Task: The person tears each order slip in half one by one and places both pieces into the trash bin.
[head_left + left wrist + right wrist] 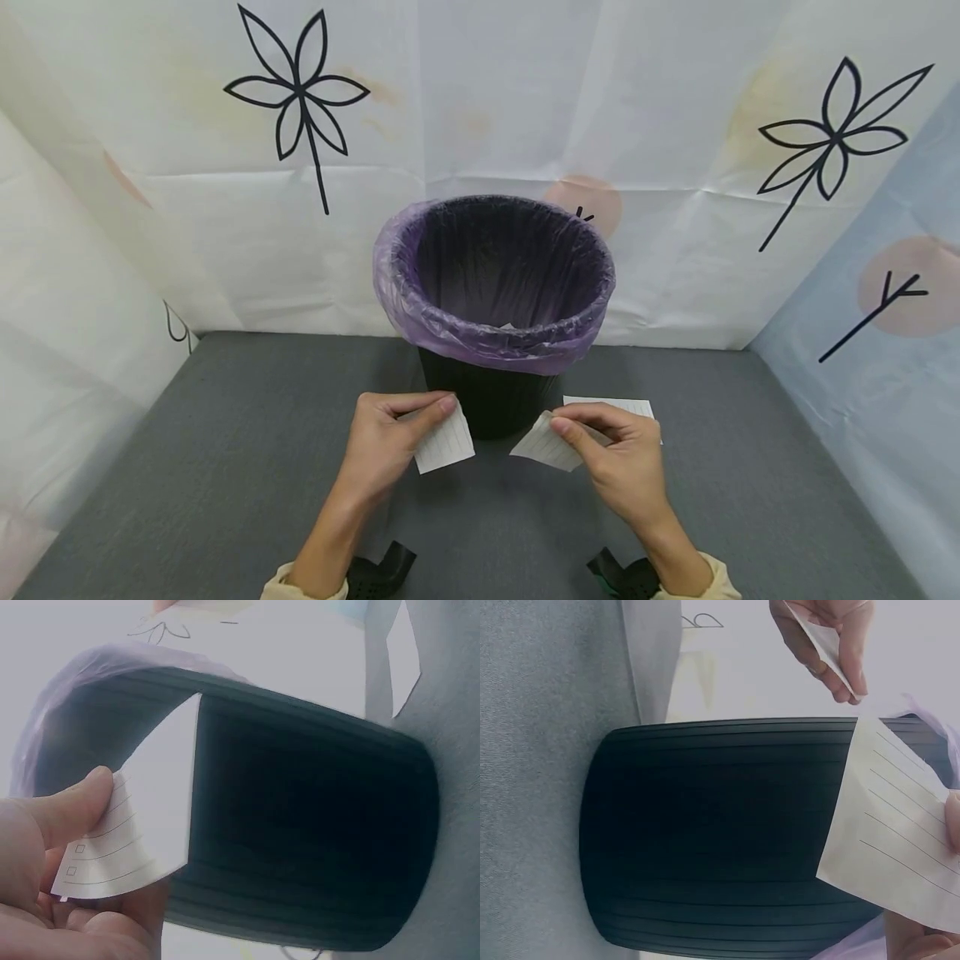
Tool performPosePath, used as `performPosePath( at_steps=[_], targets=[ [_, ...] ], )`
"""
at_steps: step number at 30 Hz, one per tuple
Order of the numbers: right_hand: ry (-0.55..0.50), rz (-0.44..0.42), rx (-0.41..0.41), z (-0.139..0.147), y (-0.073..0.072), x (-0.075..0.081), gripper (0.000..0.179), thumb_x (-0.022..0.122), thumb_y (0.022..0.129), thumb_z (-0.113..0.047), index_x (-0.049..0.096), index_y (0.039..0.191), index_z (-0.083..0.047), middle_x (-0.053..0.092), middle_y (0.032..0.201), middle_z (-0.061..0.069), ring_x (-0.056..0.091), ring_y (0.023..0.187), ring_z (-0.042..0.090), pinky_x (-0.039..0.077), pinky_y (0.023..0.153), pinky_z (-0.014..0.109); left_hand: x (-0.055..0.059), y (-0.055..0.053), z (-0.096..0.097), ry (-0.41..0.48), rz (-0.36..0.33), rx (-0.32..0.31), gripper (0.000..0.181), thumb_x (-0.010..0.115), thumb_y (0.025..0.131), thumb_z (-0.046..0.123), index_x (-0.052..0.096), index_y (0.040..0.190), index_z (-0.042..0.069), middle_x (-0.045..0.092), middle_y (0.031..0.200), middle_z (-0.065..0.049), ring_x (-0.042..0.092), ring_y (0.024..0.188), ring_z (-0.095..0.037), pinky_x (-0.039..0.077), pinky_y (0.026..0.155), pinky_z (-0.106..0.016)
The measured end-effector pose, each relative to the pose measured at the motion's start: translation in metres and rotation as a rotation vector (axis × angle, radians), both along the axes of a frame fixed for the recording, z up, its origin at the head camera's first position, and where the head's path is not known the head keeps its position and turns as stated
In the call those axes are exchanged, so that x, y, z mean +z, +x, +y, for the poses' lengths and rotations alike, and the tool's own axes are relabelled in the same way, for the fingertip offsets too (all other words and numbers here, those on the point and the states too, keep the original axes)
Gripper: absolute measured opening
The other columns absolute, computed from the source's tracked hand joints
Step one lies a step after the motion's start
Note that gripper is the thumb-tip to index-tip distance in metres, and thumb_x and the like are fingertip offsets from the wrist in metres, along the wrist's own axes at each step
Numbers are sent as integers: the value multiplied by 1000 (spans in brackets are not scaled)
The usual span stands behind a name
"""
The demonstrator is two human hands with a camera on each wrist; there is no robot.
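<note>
My left hand (pixel 390 437) pinches a small piece of lined paper (pixel 446 440) between thumb and fingers; small checkboxes are printed on it in the left wrist view. My right hand (pixel 618 450) pinches another piece of lined paper (pixel 553 446), whose lines show clearly in the right wrist view. A gap separates the two pieces. Both hands are just in front of a black trash bin (pixel 483 396), lined with a purple plastic bag (pixel 487 342). A further sheet of lined paper (pixel 611 403) lies on the table behind my right hand, partly covered by it.
The bin stands upright on a dark grey table (pixel 247 450) near the back. White fabric walls (pixel 480 92) with leaf drawings close off the back and left, and a bluish one (pixel 885 400) the right. A small white scrap (pixel 507 326) shows at the bin's front rim.
</note>
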State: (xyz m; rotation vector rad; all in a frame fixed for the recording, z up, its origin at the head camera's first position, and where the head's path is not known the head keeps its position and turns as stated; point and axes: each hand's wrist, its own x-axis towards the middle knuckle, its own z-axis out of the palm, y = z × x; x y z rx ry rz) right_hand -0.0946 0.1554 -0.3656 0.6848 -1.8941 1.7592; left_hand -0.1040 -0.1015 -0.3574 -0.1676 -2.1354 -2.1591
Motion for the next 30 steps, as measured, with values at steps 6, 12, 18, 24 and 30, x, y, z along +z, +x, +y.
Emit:
performPosePath(
  at_steps=[6,12,18,24,30],
  targets=[
    [8,-27,-22,6,4,8,17,74,80,19,76,92,7,77,88,7,73,83,14,57,75,21,9,4,-11,-3,5,28,16,79,88,5,78,101,-5,77,96,-13,73,79,-21,58,65,-30],
    [-8,4,-13,12,7,16,8,77,85,7,75,93,8,77,89,9,73,83,15,57,74,22,20,8,-19,-14,32,59,17,79,88,6,78,102,-4,77,94,-9,74,79,-20,59,66,-31],
    [-58,62,22,19,5,28,9,76,84,12,74,93,11,76,89,11,73,83,14,57,71,20,36,13,-28,23,110,86,19,78,88,1,75,103,-11,77,93,-9,75,86,-21,59,72,-29],
    [-65,98,31,28,0,52,12,78,85,8,72,93,15,77,89,13,74,82,15,57,70,20,58,13,-35,22,184,102,17,78,88,-1,76,103,-9,77,95,-9,74,95,-20,58,82,-28],
    [-39,144,5,36,-5,80,13,75,79,21,73,91,16,77,86,11,74,79,14,56,69,18,90,6,-40,41,276,102,17,77,87,-5,74,102,-13,77,93,-12,74,95,-22,57,83,-28]
  ],
)
